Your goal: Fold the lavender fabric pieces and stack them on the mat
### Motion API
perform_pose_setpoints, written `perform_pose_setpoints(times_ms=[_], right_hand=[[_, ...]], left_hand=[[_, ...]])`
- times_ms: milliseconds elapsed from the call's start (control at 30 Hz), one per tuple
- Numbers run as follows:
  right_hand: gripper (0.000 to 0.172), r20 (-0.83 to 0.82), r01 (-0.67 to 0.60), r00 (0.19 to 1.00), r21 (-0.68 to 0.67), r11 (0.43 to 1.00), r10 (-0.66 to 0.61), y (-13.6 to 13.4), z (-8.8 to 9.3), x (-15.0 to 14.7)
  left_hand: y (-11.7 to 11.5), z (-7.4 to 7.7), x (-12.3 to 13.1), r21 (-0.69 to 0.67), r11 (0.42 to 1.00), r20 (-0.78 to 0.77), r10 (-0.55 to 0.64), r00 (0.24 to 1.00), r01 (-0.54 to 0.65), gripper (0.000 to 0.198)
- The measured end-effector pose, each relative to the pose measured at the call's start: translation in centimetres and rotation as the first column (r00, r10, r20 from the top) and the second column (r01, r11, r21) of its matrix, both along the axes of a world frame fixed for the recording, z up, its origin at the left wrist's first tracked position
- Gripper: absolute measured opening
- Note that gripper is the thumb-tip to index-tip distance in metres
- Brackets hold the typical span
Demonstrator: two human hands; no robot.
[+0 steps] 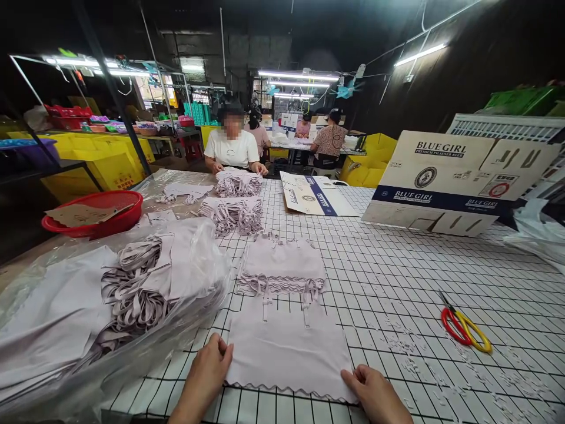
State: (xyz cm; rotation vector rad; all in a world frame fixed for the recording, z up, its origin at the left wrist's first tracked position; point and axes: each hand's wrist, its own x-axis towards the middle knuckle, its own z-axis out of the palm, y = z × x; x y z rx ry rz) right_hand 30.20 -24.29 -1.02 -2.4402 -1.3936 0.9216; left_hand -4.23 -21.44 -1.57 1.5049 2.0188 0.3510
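Note:
A pale lilac camisole (286, 347) with thin straps and a wavy hem lies flat on the grid-patterned table cover (379, 265). My left hand (207, 368) is closed at its left edge, thumb and fingers pinching the fabric. At the lower right corner, my right hand (373, 388) grips the hem between thumb and curled fingers. Just beyond the straps sits a neat stack of similar camisoles (282, 262). To the left, a clear plastic bag (194, 318) holds more lilac garments (141, 294) with bunched straps.
Red-and-yellow scissors (465, 330) lie on the right among small white scraps (410, 347). A red basin (95, 215) stands at left. Cardboard pieces (441, 171) rest at the back right. Across the table, a person in a white shirt (232, 147) sits behind garment piles (233, 212).

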Motion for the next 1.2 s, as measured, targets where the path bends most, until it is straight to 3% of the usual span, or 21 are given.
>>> perform_pose_setpoints(times_ms=[133,267,333,400,500,800,1067,1200], right_hand=[[0.032,0.084,0.003,0.996,0.052,0.999,-0.007,3.2,2.8,0.1],[0.025,0.047,-0.063,0.998,0.278,0.958,0.052,11.2,4.8,-0.7],[0.024,0.044,-0.051,0.998,0.346,0.937,0.038,15.7,4.5,-1.2],[0.027,0.054,-0.004,0.998,0.338,0.941,-0.015,19.3,3.8,-1.5],[0.031,0.072,0.041,0.995,0.304,0.952,-0.066,22.4,2.8,-1.5],[0.023,-0.068,0.151,0.988,0.356,0.922,-0.135,24.6,-0.5,0.3],[0.017,-0.266,0.208,0.957,0.365,0.908,-0.113,25.1,-0.2,0.0],[0.022,-0.303,0.229,0.945,0.342,0.911,-0.123,25.3,-0.2,0.1]], left_hand=[[1.5,0.9,1.2,0.158,0.987,-0.058,0.006,0.998,0.003,0.016],[8.0,2.7,3.5,0.354,0.932,-0.015,-0.082,0.997,0.082,0.022],[12.2,3.2,4.5,0.404,0.914,-0.024,-0.020,1.000,0.028,0.025],[15.9,3.3,5.0,0.355,0.934,-0.039,0.052,0.998,-0.034,0.028],[19.1,3.0,5.2,0.271,0.958,-0.045,0.109,0.993,-0.093,0.027],[20.5,1.3,5.7,0.318,0.945,-0.201,0.148,0.968,-0.078,0.031],[20.5,1.9,5.8,0.294,0.953,-0.186,0.127,0.974,-0.068,0.022],[20.6,1.9,5.8,0.321,0.937,-0.086,0.173,0.981,-0.138,0.020]])
